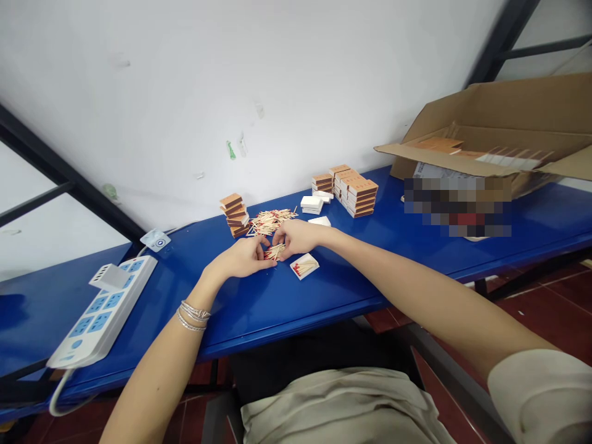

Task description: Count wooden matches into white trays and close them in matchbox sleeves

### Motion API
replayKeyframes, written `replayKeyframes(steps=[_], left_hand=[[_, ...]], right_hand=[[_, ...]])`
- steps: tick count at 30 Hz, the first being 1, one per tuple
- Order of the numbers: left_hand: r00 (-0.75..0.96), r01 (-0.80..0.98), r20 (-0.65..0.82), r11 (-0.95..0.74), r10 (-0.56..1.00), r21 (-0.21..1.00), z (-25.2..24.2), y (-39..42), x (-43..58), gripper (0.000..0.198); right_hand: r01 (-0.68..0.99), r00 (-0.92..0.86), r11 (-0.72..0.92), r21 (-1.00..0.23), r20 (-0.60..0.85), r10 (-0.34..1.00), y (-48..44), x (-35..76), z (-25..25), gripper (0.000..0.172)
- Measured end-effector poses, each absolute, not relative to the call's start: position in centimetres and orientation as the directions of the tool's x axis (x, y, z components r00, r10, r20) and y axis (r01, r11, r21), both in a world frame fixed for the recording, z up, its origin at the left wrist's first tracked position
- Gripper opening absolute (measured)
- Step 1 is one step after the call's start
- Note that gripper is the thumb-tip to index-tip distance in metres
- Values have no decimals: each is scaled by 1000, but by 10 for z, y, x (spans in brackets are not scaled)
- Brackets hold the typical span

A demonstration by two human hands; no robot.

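Note:
My left hand (238, 259) and my right hand (296, 237) meet over the blue table, their fingertips closed on a small bundle of red-tipped wooden matches (275, 251). Just right of my right hand lies a white matchbox tray (304, 266) holding red-tipped matches. Behind my hands is a loose heap of matches (271, 222). Beyond it stand a stack of brown matchboxes (235, 214) and several more stacks (354, 194), with white trays (311, 203) beside them.
A white power strip (104, 308) lies on the blue table (231, 314) at the left, with a small white device (155, 240) behind it. An open cardboard box (481, 129) holding flat matchbox material stands at the back right. A pixelated patch hides the area below it.

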State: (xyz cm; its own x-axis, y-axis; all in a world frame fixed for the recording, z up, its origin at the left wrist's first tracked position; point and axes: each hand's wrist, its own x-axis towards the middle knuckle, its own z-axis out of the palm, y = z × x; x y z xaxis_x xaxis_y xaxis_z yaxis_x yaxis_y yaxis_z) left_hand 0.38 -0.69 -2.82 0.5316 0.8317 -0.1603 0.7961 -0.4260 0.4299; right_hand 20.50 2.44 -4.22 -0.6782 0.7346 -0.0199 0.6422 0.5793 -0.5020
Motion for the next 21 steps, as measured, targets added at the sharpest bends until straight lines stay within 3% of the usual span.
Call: replayKeyframes(steps=[9, 16, 21], left_hand=[[557, 783, -120, -471, 822, 407, -29, -6, 3, 32], [536, 798, -136, -447, 833, 404, -29, -6, 2, 49], [548, 787, -134, -454, 826, 418, -30, -6, 2, 51]], right_hand=[[657, -666, 561, -504, -40, 744, 19, 203, -38, 48], [592, -702, 606, -532, 29, 711, 22, 202, -45, 32], [594, -707, 634, -495, 56, 705, 23, 202, -46, 34]])
